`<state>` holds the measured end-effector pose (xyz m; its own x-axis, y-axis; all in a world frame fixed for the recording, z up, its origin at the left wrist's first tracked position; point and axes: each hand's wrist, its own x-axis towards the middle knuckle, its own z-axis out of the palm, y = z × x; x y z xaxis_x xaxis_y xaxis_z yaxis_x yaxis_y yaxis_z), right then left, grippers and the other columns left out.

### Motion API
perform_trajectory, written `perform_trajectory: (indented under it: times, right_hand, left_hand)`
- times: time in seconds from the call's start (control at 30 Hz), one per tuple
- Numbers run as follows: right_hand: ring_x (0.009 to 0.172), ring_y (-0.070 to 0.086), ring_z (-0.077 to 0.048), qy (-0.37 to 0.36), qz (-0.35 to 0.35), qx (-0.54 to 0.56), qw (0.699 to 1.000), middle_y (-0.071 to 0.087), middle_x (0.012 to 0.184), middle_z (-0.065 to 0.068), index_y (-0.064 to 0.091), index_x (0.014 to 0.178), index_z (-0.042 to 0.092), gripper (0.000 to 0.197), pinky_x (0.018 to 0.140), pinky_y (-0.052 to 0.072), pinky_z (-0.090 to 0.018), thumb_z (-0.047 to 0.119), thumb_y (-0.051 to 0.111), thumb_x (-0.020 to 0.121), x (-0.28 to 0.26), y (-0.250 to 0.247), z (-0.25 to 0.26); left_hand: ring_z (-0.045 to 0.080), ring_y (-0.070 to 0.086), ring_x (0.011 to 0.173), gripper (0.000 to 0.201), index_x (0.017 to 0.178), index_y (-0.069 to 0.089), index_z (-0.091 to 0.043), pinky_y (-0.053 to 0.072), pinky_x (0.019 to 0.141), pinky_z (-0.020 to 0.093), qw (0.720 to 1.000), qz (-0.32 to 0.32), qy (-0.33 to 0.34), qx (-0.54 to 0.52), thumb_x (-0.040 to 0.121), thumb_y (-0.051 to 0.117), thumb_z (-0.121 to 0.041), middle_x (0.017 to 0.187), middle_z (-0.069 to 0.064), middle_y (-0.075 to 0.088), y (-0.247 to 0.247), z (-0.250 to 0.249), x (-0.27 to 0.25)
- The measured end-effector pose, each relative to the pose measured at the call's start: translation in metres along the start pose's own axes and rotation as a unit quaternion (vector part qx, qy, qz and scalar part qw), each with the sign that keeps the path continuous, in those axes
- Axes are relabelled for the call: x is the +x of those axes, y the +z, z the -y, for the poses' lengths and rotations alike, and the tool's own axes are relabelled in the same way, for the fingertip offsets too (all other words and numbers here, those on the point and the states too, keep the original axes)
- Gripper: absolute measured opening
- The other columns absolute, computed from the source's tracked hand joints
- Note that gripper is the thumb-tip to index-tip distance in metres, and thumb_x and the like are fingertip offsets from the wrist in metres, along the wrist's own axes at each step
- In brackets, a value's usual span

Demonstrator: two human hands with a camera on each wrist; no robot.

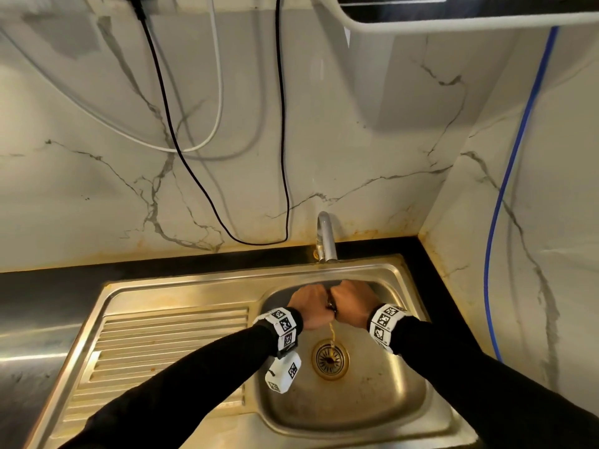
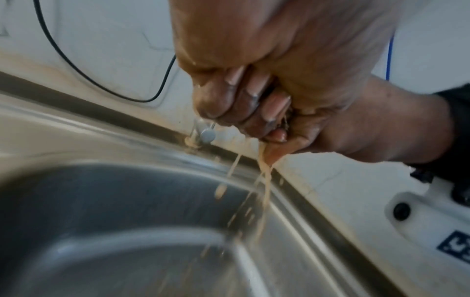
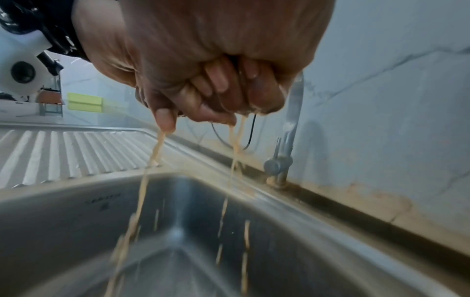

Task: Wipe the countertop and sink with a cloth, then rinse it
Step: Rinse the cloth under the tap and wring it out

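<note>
Both hands are fists pressed together over the sink basin, just in front of the faucet. My left hand and right hand grip a dark cloth between them; only a sliver of it shows. Brownish water runs from the fists down to the drain. In the left wrist view the left hand has its fingers curled tight, with streams of water falling. The right wrist view shows the right hand clenched the same way, dripping.
The steel sink has a ribbed drainboard to the left of the basin. Black countertop borders it at the back and right. A black cable and a white cable hang on the marble wall, and a blue hose runs down the right wall.
</note>
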<state>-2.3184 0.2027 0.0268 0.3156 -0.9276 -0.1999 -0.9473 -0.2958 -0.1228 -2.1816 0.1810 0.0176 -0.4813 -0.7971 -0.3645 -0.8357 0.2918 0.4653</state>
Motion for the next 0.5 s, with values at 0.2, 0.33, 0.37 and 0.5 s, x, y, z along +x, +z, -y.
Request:
perform_trajectory:
  times: [0.2, 0.33, 0.37, 0.5]
  right_hand:
    - [0.072, 0.072, -0.033, -0.082, -0.079, -0.083, 0.99, 0.073, 0.079, -0.009, 0.069, 0.088, 0.013, 0.023, 0.06, 0.04, -0.03, 0.034, 0.058, 0.089, -0.015, -0.075, -0.003]
    - [0.063, 0.068, -0.035, -0.139, -0.173, -0.117, 0.968, 0.07, 0.072, -0.01, 0.066, 0.084, 0.01, 0.04, 0.058, 0.046, -0.035, 0.042, 0.043, 0.081, -0.021, -0.138, -0.002]
    - [0.054, 0.065, -0.034, -0.172, -0.226, -0.114, 0.952, 0.066, 0.064, -0.009, 0.065, 0.078, 0.009, 0.038, 0.052, 0.045, -0.034, 0.041, 0.045, 0.079, -0.022, -0.15, -0.003]
    - [0.04, 0.056, -0.03, -0.239, -0.301, -0.1, 0.918, 0.058, 0.053, -0.006, 0.058, 0.065, 0.013, 0.029, 0.041, 0.043, -0.03, 0.039, 0.051, 0.078, -0.018, -0.153, -0.006]
  left_hand:
    - [0.022, 0.07, 0.078, 0.006, 0.086, 0.073, -0.009, 0.056, 0.068, 0.033, 0.991, -0.074, 0.047, -0.102, 0.082, 0.07, -0.013, 0.081, 0.004, 0.072, -0.054, -0.034, -0.032]
    - [0.022, 0.062, 0.064, 0.022, 0.06, 0.057, -0.016, 0.038, 0.055, 0.023, 0.979, -0.141, 0.079, -0.124, 0.074, 0.073, -0.011, 0.054, -0.004, 0.05, -0.106, -0.057, -0.051]
    - [0.02, 0.059, 0.063, 0.028, 0.057, 0.053, -0.018, 0.036, 0.055, 0.024, 0.973, -0.167, 0.089, -0.132, 0.072, 0.075, -0.011, 0.052, -0.002, 0.044, -0.116, -0.061, -0.054]
    - [0.004, 0.049, 0.056, 0.04, 0.046, 0.056, -0.029, 0.039, 0.057, 0.025, 0.957, -0.181, 0.11, -0.196, 0.07, 0.079, -0.007, 0.045, -0.015, 0.048, -0.117, -0.055, -0.056]
